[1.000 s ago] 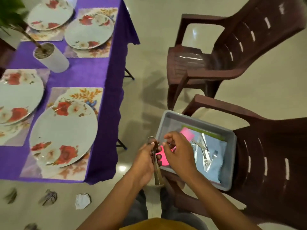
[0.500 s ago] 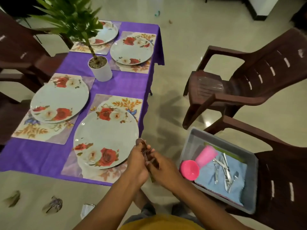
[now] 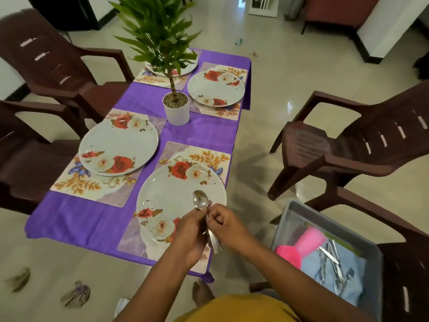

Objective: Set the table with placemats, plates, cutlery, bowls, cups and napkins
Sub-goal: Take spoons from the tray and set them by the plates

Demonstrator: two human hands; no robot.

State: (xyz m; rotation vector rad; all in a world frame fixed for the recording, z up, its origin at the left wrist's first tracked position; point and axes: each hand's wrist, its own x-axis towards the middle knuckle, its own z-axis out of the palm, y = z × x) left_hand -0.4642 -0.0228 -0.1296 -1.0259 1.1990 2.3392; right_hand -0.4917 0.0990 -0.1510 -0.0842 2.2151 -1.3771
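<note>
spoon now over near plate.

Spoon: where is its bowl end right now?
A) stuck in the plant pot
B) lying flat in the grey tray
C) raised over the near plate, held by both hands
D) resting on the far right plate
C: the spoon stands bowl-up over the near plate, its handle gripped by the left hand and pinched by the right hand; the other cutlery lies in the grey tray.
</note>
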